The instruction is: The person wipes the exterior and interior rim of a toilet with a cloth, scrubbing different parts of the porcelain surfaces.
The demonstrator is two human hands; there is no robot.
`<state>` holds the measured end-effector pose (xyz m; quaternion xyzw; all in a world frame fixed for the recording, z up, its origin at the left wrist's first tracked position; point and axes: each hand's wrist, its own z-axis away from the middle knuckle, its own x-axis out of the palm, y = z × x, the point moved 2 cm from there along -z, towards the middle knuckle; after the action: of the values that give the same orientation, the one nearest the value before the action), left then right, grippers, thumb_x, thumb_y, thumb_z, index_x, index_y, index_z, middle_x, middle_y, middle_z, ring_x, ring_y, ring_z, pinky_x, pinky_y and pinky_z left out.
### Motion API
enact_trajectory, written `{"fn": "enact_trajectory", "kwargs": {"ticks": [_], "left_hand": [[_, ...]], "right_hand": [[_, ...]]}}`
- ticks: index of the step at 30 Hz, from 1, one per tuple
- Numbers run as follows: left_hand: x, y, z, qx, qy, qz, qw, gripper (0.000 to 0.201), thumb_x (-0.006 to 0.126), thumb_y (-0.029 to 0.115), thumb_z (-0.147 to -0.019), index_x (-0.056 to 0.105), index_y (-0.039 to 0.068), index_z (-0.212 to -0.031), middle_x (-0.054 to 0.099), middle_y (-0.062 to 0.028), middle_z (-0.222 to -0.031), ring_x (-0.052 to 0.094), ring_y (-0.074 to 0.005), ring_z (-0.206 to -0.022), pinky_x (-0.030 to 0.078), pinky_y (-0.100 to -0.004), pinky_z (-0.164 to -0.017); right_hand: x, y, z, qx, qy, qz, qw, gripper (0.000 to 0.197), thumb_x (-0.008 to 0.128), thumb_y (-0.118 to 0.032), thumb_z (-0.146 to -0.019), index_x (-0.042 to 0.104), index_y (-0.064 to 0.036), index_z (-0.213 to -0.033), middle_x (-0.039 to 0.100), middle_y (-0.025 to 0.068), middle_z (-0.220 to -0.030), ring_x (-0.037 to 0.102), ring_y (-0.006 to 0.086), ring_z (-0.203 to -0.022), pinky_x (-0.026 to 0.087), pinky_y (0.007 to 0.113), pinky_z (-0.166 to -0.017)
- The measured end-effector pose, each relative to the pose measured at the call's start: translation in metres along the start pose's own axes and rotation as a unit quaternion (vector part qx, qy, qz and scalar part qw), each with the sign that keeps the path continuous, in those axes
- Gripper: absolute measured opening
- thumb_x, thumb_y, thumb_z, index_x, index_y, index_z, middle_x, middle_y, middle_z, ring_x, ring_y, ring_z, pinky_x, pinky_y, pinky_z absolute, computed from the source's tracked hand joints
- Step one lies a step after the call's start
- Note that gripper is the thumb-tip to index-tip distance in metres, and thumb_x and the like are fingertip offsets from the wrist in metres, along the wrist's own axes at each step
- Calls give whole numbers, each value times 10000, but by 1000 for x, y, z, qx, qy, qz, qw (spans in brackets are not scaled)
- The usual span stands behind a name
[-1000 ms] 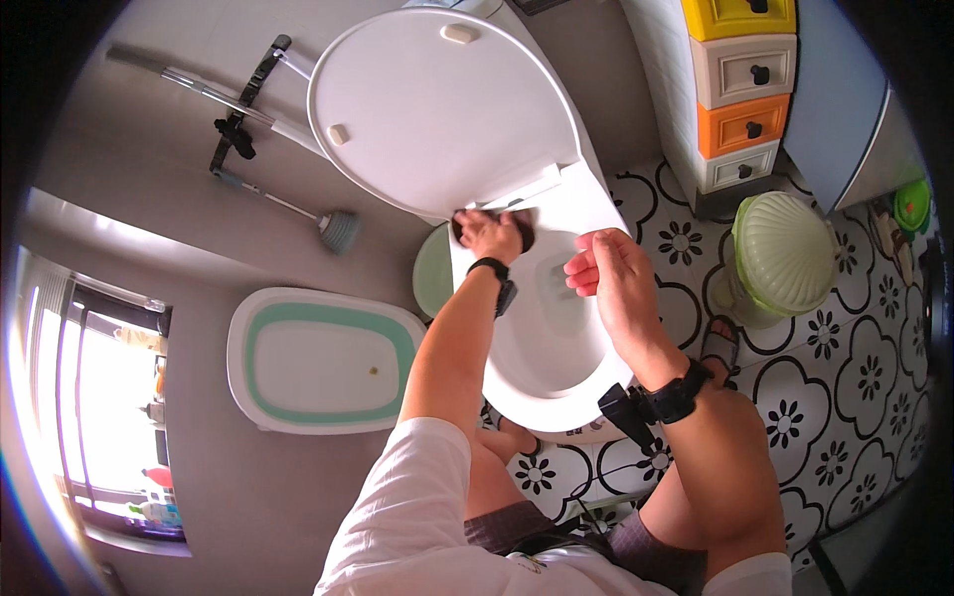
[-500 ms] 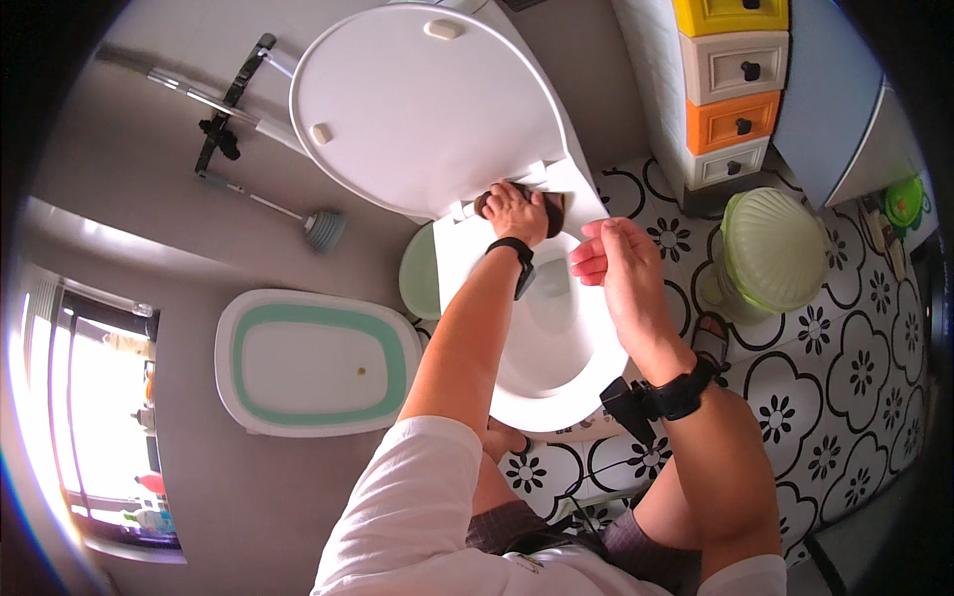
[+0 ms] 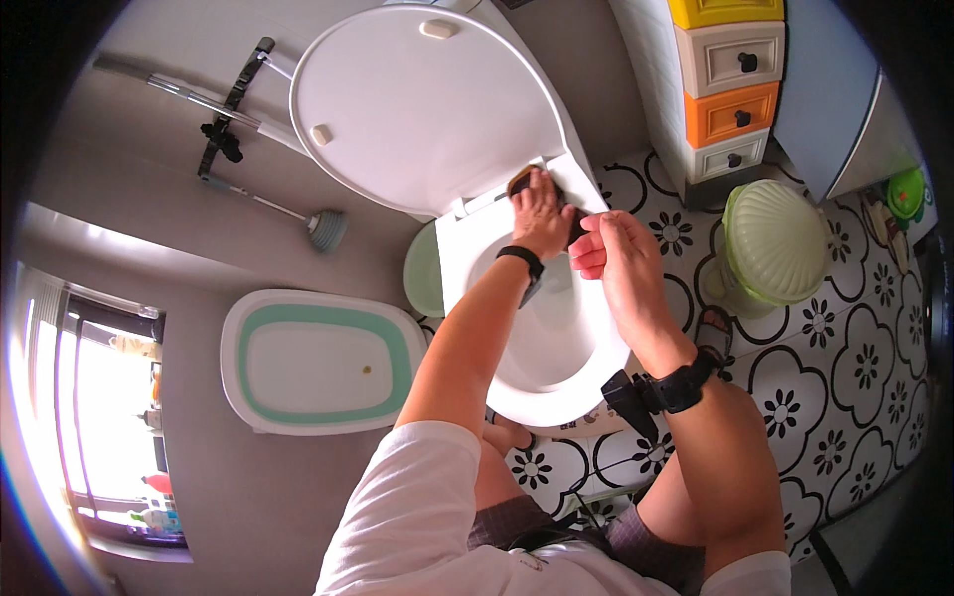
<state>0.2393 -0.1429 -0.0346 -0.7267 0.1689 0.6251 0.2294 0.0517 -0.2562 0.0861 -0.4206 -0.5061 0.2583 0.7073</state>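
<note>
No words, numbers or signs can be read. Small dark marks show on the pale strip just below the front rim of the toilet, too tiny to make out. A little emblem on the front of the white shirt is equally illegible. The bottles by the window are too small and blurred to tell.

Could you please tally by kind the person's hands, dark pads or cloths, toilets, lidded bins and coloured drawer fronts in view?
Hands: 2 (left hand, right hand)
Dark pad or cloth: 1
Toilet: 1
Lidded bin: 1
Drawer fronts: 4 (yellow, beige, orange, white)
Total: 9
</note>
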Motion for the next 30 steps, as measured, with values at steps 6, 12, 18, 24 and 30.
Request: {"fn": "enact_trajectory", "kwargs": {"ticks": [6, 12, 18, 24, 30], "left_hand": [[-2, -95, 56, -122, -113, -129, 978, 842, 468, 420, -936, 37, -63, -1476, 79, -219, -1552, 228, -353, -1378, 232, -467, -1101], [-2, -106, 71, -159, -159, -152, 962, 862, 487, 369, -921, 2, -99, -1458, 44, -238, -1550, 295, -365, -1339, 254, -442, -1093], [-2, -93, 50, -150, -121, -68, 979, 863, 433, 446, -945, -19, -68, -1471, -13, -208, -1564, 241, -378, -1354, 205, -505, -1088], [7, -28, 22, -80, -35, 58, 994, 765, 435, 358, -928, 81, -24, -1489, 0, -175, -1572, 298, -423, -1292, 201, -528, -1090], [-1, 74, 22, 144, -162, 174, 961, 612, 525, 345, -863, 348, 147, -1414, 278, -126, -1478, 300, -411, -1287, 219, -526, -1074]], "right_hand": [[-5, -14, 2, -20, 10, -8, 1000, 262, 431, -228, -975, 573, -12, -936, 631, 55, -708, 579, 105, -583, 458, 234, -550], [-15, -19, 7, -15, 19, -23, 999, 262, 434, -227, -975, 572, -7, -939, 632, 72, -729, 588, 115, -613, 464, 235, -574], [-15, -22, 8, -24, 10, -30, 999, 266, 438, -229, -975, 572, -1, -946, 628, 68, -726, 588, 117, -619, 457, 236, -577], [-12, -22, 3, -3, 16, -38, 999, 264, 443, -229, -977, 567, 2, -948, 630, 74, -733, 580, 116, -617, 454, 233, -567], [-13, -19, -6, -23, 19, -36, 999, 266, 426, -218, -981, 567, 6, -955, 634, 86, -733, 592, 127, -630, 464, 243, -557]]}}
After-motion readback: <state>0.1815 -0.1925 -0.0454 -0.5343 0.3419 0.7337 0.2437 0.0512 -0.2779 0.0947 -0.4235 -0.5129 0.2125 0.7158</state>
